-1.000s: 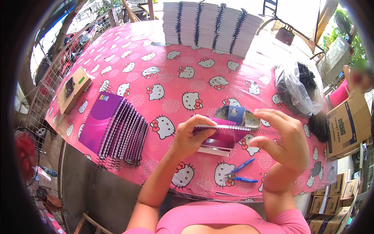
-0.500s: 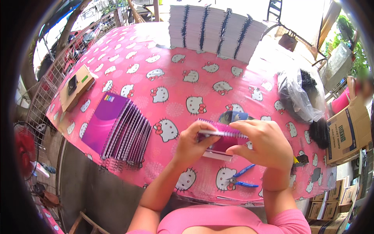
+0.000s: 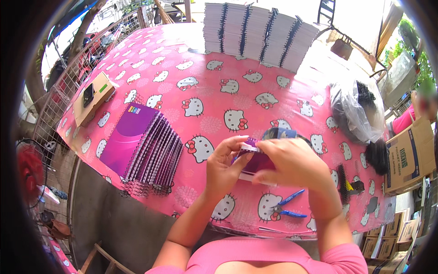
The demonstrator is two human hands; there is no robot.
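A small purple spiral notebook [image 3: 261, 162] is held low over the near middle of the table. My left hand [image 3: 226, 166] pinches its left end between thumb and fingers. My right hand [image 3: 296, 164] curls over the coil edge from the right, its fingertips against the top and its thumb slightly blurred; it hides much of the notebook. Just in front lies a pair of blue-handled pliers [image 3: 288, 206]. Partly behind my right hand is a blue patterned object [image 3: 279, 133] whose kind I cannot make out.
Purple spiral notebooks [image 3: 137, 141] lie stacked at the left, near a cardboard box [image 3: 93, 102] bearing a phone [image 3: 88, 95]. Tall white-paged bound stacks [image 3: 255, 36] stand at the back. At the right are a plastic bag of black coils [image 3: 358, 112] and a carton [image 3: 410, 155].
My right hand has slid left along the notebook's coil edge, closer to my left hand. The whole view has shifted slightly.
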